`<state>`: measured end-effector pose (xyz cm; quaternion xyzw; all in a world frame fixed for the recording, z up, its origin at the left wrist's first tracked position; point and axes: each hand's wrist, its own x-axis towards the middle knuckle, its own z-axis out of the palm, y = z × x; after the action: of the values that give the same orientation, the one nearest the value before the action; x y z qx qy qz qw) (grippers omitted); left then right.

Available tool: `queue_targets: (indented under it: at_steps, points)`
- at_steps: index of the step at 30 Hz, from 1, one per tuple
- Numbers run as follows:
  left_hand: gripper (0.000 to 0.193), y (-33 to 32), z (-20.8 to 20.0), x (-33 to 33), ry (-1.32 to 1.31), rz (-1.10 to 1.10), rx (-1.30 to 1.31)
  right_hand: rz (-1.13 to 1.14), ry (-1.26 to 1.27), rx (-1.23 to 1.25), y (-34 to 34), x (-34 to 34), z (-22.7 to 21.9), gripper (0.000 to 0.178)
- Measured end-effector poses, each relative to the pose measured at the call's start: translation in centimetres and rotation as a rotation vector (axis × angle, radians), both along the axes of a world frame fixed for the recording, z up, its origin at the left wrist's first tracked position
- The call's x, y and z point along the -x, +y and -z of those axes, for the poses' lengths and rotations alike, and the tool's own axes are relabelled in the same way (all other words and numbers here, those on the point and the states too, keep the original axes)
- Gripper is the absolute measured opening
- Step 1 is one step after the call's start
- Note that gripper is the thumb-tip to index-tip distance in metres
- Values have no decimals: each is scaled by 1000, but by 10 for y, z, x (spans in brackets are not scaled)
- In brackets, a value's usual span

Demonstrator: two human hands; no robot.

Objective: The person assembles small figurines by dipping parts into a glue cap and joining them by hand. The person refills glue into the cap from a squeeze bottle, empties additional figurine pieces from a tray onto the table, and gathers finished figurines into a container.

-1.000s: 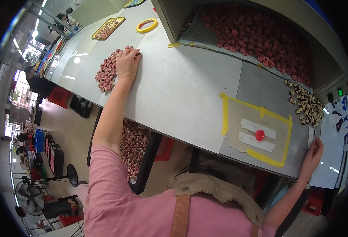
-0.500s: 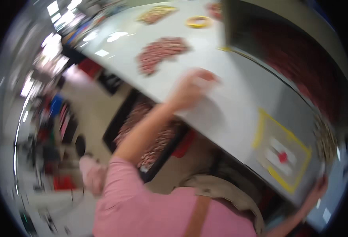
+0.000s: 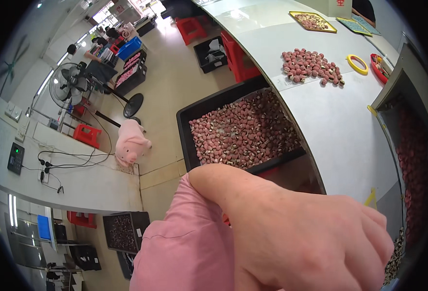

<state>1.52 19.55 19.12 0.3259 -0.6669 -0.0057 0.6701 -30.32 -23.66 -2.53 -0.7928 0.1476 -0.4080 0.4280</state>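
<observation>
My left hand [image 3: 316, 237] fills the lower right, very close, its back and knuckles showing and its fingers curled inward. Whatever they hold, if anything, is hidden. A pink sleeve covers that arm above the bent wrist and forearm. Beyond the hand, a white table [image 3: 335, 126] bears a loose pile of small round red-and-cream pieces [image 3: 308, 65]. A black crate [image 3: 184, 133] below the table edge holds many similar pieces [image 3: 238, 131]. My right hand is out of view.
On the table lie a yellow tape roll [image 3: 351, 63], a yellow-rimmed tray [image 3: 296, 24] of pieces and a red dish [image 3: 380, 70]. An open-fronted box with red pieces [image 3: 413, 165] stands right. Left are a pink pig figure [image 3: 129, 143], a fan [image 3: 71, 82] and red stools [image 3: 189, 30].
The view has swung leftward and sharpened. My left hand has come from over the table to close before the camera. My right hand and the yellow-taped square have left view.
</observation>
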Motion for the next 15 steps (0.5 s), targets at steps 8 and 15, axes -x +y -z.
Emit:
queue_targets:
  at_steps: [8,15]
  points:
    - [14,5,-4,9,-28,-130,-37,649,639,320,41,-31,-21,31]
    - [14,-8,-4,1,-25,-147,-87,698,596,230,52,-33,-25,33]
